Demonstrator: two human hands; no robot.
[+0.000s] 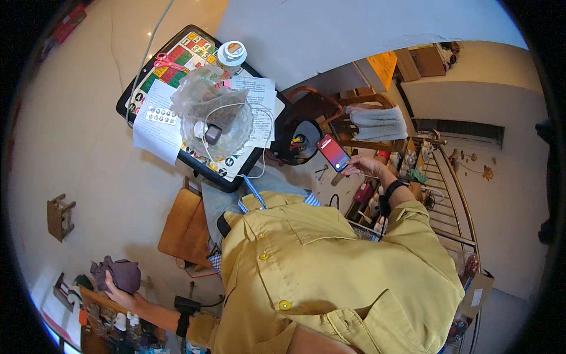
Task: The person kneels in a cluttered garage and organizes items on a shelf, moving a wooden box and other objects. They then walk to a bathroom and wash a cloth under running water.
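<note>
Right of centre, right hand pinches phone only at one end, could slip; lower left, left hand grips dark cloth.

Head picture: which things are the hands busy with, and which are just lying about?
Being held:
bunched dark-purple fabric, left hand
rectangular phone with red-and-blue lit screen, right hand

Lying about:
pink-handled scissors
flat silver blister pack
round white-lidded jar
</note>
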